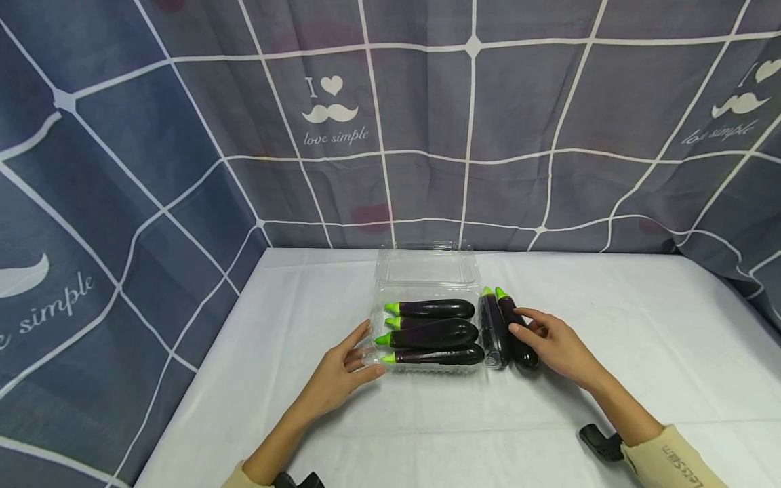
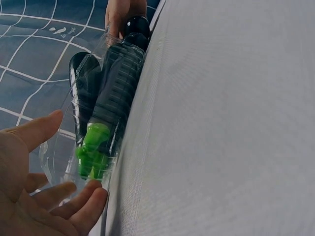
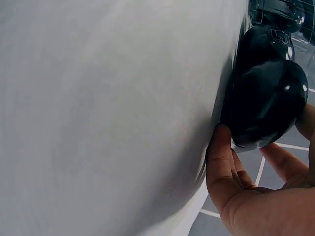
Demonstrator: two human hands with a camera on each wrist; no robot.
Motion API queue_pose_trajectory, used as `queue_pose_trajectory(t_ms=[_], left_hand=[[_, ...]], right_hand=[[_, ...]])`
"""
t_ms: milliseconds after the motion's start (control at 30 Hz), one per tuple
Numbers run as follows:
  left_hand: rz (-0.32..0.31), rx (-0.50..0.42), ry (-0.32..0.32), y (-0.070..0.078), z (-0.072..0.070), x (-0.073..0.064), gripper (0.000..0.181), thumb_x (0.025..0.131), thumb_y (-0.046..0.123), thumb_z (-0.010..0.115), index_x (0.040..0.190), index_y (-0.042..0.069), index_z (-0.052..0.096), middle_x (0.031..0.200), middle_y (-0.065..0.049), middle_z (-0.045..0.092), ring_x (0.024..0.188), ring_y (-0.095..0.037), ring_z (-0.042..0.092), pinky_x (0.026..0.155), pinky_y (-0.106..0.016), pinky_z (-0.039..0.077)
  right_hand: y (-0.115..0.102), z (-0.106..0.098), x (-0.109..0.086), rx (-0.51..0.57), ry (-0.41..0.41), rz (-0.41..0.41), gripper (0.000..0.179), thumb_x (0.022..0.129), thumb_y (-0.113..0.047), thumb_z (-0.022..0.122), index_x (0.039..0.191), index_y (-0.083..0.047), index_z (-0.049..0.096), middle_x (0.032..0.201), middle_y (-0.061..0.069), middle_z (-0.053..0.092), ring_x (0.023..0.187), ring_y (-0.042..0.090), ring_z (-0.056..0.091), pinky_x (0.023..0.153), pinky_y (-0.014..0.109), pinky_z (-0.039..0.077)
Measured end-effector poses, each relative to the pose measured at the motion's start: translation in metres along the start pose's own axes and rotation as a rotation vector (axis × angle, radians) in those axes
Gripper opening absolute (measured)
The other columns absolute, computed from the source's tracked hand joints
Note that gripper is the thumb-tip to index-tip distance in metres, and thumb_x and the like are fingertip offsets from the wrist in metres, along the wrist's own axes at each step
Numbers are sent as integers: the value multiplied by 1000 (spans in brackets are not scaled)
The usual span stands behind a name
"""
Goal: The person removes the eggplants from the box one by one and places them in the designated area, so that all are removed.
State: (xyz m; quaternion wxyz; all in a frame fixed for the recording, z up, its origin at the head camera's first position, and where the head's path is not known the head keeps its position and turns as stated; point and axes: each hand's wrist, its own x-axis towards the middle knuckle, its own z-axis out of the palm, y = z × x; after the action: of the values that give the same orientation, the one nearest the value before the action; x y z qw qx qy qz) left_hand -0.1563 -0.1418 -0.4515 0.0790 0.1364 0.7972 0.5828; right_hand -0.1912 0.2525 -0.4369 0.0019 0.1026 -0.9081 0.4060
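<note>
In the head view, a clear plastic box (image 1: 427, 278) stands with its lid raised at the back. Several dark eggplants (image 1: 433, 334) with green stem ends lie crosswise in it. My left hand (image 1: 344, 369) touches the box's left end, thumb and fingers spread; the left wrist view shows the fingertips (image 2: 98, 196) against the plastic near the stems. Right of the box, two more eggplants lie lengthwise side by side, the inner one (image 1: 493, 325) partly behind clear plastic. My right hand (image 1: 558, 346) holds the outer eggplant (image 1: 515, 329), fingers curled about its right side.
A white cloth (image 1: 427, 434) covers the table. Dark grey curtains (image 1: 421, 183) with white grid lines stand close behind the box and along the left side. A black wrist device (image 1: 601, 444) sits by the right sleeve (image 1: 671, 457).
</note>
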Motion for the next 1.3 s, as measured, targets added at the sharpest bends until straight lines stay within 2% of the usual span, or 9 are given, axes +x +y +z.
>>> queue_pose_trajectory(t_ms=[400, 567, 700, 900, 1300], left_hand=[[0, 2, -6, 0, 0, 0, 87, 88, 23, 77, 157, 11, 25, 159, -6, 27, 135, -32, 43, 105, -32, 43], [0, -9, -5, 1, 0, 0, 87, 89, 23, 77, 157, 11, 26, 158, -11, 29, 134, -35, 44, 105, -33, 44], [-3, -14, 0, 2, 0, 0, 86, 89, 22, 77, 157, 11, 26, 157, -14, 31, 133, -36, 45, 105, -33, 44], [-7, -17, -3, 1, 0, 0, 86, 89, 23, 77, 157, 11, 26, 158, -11, 30, 134, -36, 43, 105, -32, 43], [-2, -17, -7, 1, 0, 0, 87, 88, 22, 77, 157, 10, 25, 158, -12, 28, 134, -36, 43, 104, -31, 44]], right_hand=[[-4, -1, -2, 2, 7, 20, 46, 100, -27, 62, 137, -1, 55, 100, 9, 64, 85, 18, 61, 70, 31, 49], [-4, -2, -3, 5, -5, 32, 47, 97, -20, 65, 139, -2, 54, 105, 12, 64, 91, 21, 62, 74, 35, 50], [-3, -2, -2, 0, 3, 33, 47, 96, -18, 66, 138, -1, 54, 105, 13, 64, 90, 22, 62, 72, 33, 51], [-2, -1, -2, -5, 11, 36, 48, 96, -22, 67, 138, -2, 54, 104, 12, 63, 90, 22, 61, 71, 32, 50], [-2, -1, -2, 3, 24, 38, 52, 96, -27, 68, 138, -1, 54, 104, 13, 65, 90, 21, 61, 70, 31, 51]])
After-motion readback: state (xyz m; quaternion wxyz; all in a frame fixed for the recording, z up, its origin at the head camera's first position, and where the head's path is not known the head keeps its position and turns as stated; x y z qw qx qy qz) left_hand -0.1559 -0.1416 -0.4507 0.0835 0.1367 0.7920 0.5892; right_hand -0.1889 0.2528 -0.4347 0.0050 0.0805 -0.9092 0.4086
